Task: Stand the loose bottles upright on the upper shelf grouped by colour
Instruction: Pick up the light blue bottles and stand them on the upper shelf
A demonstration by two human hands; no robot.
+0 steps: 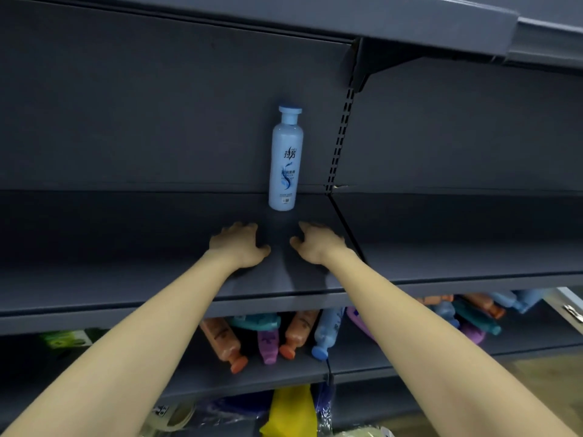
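A light blue bottle [285,159] with a blue cap stands upright at the back of the upper shelf [126,241], against the rear panel. My left hand [241,244] and my right hand [317,242] hover over the shelf surface just in front of the bottle, a small gap between them. Both have relaxed, slightly bent fingers and hold nothing. On the lower shelf [205,373] lie loose bottles: an orange one [222,340], a purple one [268,343], another orange one [298,331], a blue one [328,334] and a teal one [257,321].
More bottles in orange, teal, blue and purple [473,313] lie piled on the lower shelf to the right. A slotted upright post [339,137] splits the shelving into bays. A higher shelf [410,23] overhangs above. Yellow packaging [291,408] sits at the bottom.
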